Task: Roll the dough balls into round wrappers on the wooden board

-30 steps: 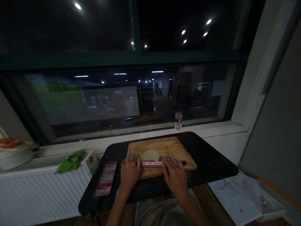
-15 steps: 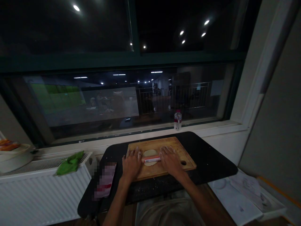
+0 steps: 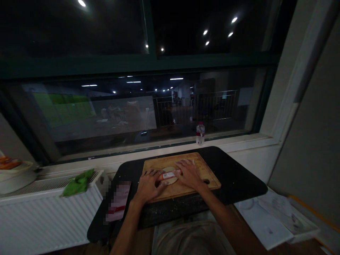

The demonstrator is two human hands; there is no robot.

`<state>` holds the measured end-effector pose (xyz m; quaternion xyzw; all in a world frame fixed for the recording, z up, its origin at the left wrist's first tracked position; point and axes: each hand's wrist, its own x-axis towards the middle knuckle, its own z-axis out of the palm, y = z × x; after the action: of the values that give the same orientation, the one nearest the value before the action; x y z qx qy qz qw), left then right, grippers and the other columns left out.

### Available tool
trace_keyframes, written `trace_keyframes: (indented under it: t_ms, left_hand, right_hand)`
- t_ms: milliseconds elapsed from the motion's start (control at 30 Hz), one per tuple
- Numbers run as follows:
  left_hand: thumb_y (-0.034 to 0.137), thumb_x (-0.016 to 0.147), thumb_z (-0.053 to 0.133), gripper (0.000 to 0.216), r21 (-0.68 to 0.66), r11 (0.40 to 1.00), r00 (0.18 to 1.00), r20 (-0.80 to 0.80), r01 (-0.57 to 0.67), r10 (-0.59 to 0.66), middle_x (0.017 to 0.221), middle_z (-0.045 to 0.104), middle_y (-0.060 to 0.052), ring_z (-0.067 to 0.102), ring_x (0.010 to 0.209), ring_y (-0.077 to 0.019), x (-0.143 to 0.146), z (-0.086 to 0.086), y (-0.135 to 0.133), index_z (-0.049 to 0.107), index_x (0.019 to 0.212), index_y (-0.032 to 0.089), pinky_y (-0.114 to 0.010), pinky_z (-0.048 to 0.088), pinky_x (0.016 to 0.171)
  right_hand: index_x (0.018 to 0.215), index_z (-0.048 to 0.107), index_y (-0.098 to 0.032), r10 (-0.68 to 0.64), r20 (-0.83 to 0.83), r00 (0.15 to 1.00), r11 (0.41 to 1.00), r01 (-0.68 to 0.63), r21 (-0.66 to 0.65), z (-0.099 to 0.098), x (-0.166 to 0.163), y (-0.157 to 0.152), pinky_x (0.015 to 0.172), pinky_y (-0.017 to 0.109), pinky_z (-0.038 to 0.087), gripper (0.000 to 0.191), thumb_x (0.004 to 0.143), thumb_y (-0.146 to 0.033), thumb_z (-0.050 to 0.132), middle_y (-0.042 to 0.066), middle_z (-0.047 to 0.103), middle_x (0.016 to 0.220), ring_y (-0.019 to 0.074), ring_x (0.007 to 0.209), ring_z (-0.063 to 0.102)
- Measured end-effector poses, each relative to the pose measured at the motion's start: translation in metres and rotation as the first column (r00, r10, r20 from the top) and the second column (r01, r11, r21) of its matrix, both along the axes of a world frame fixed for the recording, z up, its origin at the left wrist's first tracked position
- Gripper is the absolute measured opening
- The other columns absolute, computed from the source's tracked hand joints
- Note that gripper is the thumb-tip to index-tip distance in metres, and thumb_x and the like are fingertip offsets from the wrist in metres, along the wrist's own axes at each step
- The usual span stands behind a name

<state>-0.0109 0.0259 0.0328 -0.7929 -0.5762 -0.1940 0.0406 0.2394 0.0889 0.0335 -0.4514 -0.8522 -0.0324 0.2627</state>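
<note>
A wooden cutting board (image 3: 209,175) lies on a black table (image 3: 239,184). On it sits a flat round of pale dough (image 3: 170,170). Across the dough lies a red-and-white roller (image 3: 169,174). My left hand (image 3: 150,184) presses flat on the roller's left end, fingers stretched out. My right hand (image 3: 189,173) lies flat on its right end, fingers spread forward over the board.
A water bottle (image 3: 200,134) stands on the windowsill behind the table. A red-and-white packet (image 3: 118,203) lies at the table's left. A green cloth (image 3: 78,182) and a white bowl (image 3: 14,177) rest on the radiator at left. Papers (image 3: 276,219) lie at lower right.
Both hands pushed the roller away from me, from the near edge of the dough onto its middle; the right hand has reached further forward and the roller now lies slightly slanted.
</note>
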Motion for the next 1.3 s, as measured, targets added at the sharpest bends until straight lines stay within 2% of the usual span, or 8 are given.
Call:
trace_keyframes:
  t_ms: [133, 300, 567, 767, 1133, 1300]
  left_hand:
    - [0.056, 0.1, 0.067, 0.055, -0.018, 1.0, 1.0, 0.007, -0.002, 0.002, 0.143, 0.076, -0.008, 0.065, 0.134, -0.0311, -0.001, 0.001, -0.003, 0.07, 0.149, 0.03, -0.048, 0.047, 0.118]
    - [0.057, 0.098, 0.069, 0.056, -0.029, 0.999, 0.999, -0.013, -0.037, 0.036, 0.143, 0.075, -0.009, 0.066, 0.133, -0.0315, 0.001, -0.001, -0.001, 0.071, 0.147, 0.03, -0.047, 0.048, 0.118]
    - [0.055, 0.097, 0.074, 0.053, -0.01, 0.999, 0.999, -0.006, -0.037, 0.036, 0.14, 0.077, -0.007, 0.067, 0.132, -0.0306, 0.001, -0.005, 0.003, 0.073, 0.144, 0.029, -0.045, 0.05, 0.116]
    - [0.06, 0.095, 0.076, 0.054, 0.008, 0.998, 0.998, -0.001, -0.06, 0.06, 0.137, 0.079, -0.007, 0.07, 0.128, -0.0309, 0.003, -0.008, 0.006, 0.075, 0.139, 0.029, -0.045, 0.052, 0.113]
    - [0.061, 0.095, 0.075, 0.048, 0.066, 0.995, 0.997, 0.012, -0.076, 0.075, 0.128, 0.081, -0.008, 0.072, 0.124, -0.0323, 0.008, -0.008, 0.005, 0.079, 0.13, 0.028, -0.046, 0.053, 0.109]
    - [0.053, 0.099, 0.071, 0.042, 0.041, 0.997, 0.998, 0.01, -0.068, 0.068, 0.13, 0.081, -0.006, 0.072, 0.123, -0.031, 0.006, -0.007, 0.005, 0.077, 0.133, 0.029, -0.046, 0.053, 0.108]
  right_hand:
    - [0.155, 0.066, -0.03, 0.169, 0.019, 0.985, 0.983, -0.168, -0.072, -0.002, 0.003, -0.003, 0.129, 0.062, 0.025, 0.061, 0.099, -0.052, 0.075, 0.012, 0.068, 0.156, 0.0344, 0.152, 0.049]
    - [0.158, 0.063, -0.028, 0.239, -0.003, 0.971, 0.966, -0.238, -0.097, -0.003, 0.005, -0.001, 0.128, 0.06, 0.028, 0.07, 0.092, -0.045, 0.082, 0.012, 0.066, 0.157, 0.0344, 0.15, 0.05]
    - [0.159, 0.062, -0.03, 0.236, 0.022, 0.971, 0.967, -0.233, -0.105, -0.004, 0.004, 0.001, 0.125, 0.057, 0.032, 0.074, 0.09, -0.047, 0.081, 0.011, 0.068, 0.153, 0.0343, 0.144, 0.053]
    - [0.158, 0.063, -0.027, 0.25, -0.015, 0.968, 0.963, -0.25, -0.102, -0.007, 0.003, 0.002, 0.128, 0.058, 0.028, 0.075, 0.09, -0.049, 0.085, 0.011, 0.07, 0.151, 0.0346, 0.142, 0.054]
    - [0.151, 0.069, -0.026, 0.261, -0.053, 0.964, 0.963, -0.263, -0.054, -0.013, 0.0, 0.008, 0.123, 0.056, 0.035, 0.071, 0.088, -0.054, 0.088, 0.012, 0.075, 0.14, 0.0349, 0.133, 0.06]
    - [0.154, 0.066, -0.026, 0.287, -0.044, 0.957, 0.955, -0.289, -0.064, -0.013, 0.001, 0.007, 0.124, 0.056, 0.033, 0.075, 0.086, -0.051, 0.088, 0.012, 0.073, 0.144, 0.0348, 0.136, 0.058]
